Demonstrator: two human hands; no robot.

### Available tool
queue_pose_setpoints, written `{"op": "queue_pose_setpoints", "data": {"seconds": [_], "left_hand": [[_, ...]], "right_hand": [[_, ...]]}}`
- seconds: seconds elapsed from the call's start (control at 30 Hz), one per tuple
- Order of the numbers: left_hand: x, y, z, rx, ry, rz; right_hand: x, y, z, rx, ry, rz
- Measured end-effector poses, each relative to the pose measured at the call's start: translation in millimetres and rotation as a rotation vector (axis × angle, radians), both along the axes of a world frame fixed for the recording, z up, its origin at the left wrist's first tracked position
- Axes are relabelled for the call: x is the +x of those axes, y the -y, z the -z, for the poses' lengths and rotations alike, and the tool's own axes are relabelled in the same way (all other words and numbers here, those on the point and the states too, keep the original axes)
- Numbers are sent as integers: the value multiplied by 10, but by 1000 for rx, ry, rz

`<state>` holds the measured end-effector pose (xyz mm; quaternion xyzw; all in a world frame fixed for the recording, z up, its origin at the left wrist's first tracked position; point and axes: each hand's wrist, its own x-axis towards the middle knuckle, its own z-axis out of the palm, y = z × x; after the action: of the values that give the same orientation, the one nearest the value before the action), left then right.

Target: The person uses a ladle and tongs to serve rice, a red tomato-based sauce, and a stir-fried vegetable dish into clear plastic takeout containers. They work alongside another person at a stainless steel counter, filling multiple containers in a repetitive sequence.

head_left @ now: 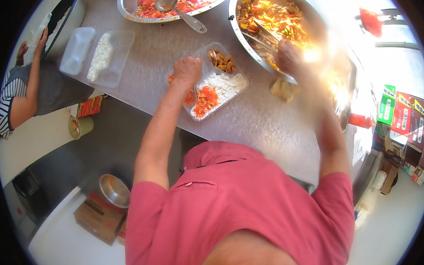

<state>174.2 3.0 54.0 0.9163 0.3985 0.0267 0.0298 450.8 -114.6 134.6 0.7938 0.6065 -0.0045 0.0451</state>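
Observation:
My right hand (pixel 289 58) grips metal tongs (pixel 266 32), whose tips reach into a large steel bowl (pixel 237 37) of cooked sliced vegetables (pixel 288 16). Over the left part of a clear plastic compartment tray (pixel 245 85) is my left hand (pixel 188 71), fingers curled; whether it pinches the tray is hidden. In that tray lie white rice (pixel 227 83), a tomato dish (pixel 205 101) partly on the rice, and brown sliced food (pixel 221 61) in the far compartment.
A steel basin (pixel 123 11) of tomato dish holds a ladle (pixel 190 23). At left are another tray with rice (pixel 102 59), a white plastic container (pixel 77 49) and a person (pixel 30 82) by a rice bin (pixel 66 36). A crumpled cloth (pixel 284 89) and red squeeze bottle (pixel 360 121) lie right.

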Motion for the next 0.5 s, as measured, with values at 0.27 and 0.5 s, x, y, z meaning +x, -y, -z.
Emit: {"op": "queue_pose_setpoints", "data": {"seconds": [0.27, 0.5], "left_hand": [[34, -6, 74, 31, 33, 13], [33, 25, -144, -66, 247, -76]], "right_hand": [[360, -149, 335, 86, -371, 121], [286, 201, -32, 242, -596, 239]]}}
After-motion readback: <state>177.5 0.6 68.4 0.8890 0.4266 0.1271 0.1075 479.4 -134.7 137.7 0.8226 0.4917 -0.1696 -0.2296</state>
